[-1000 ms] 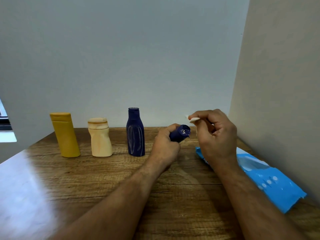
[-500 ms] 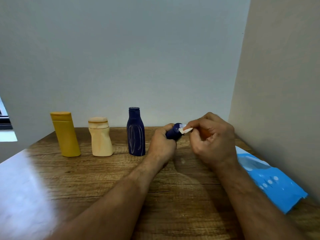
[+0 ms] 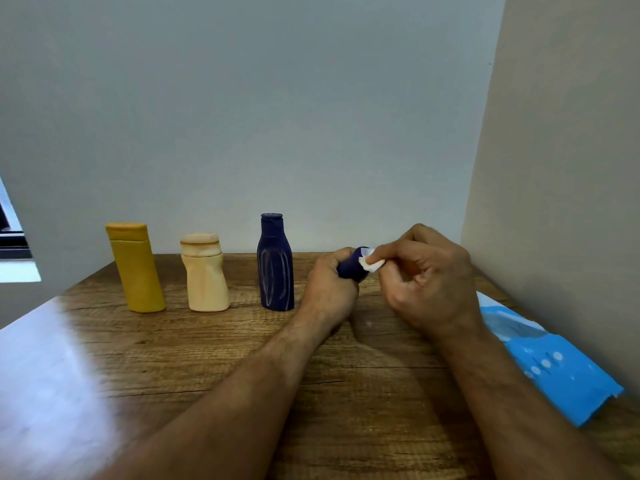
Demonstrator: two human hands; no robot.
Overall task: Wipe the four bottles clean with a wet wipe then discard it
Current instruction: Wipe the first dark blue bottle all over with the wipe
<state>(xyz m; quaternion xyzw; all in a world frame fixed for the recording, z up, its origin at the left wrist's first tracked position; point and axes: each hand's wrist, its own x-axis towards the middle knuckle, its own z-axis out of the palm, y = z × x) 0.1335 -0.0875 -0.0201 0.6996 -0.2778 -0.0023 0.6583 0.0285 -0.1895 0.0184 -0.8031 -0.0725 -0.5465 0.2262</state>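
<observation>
L hand grips 1 bottle; 3 bottles stand.

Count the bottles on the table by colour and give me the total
Dark blue: 2, one standing, one held in the left hand
Mustard yellow: 1
Cream: 1
Total: 4
</observation>
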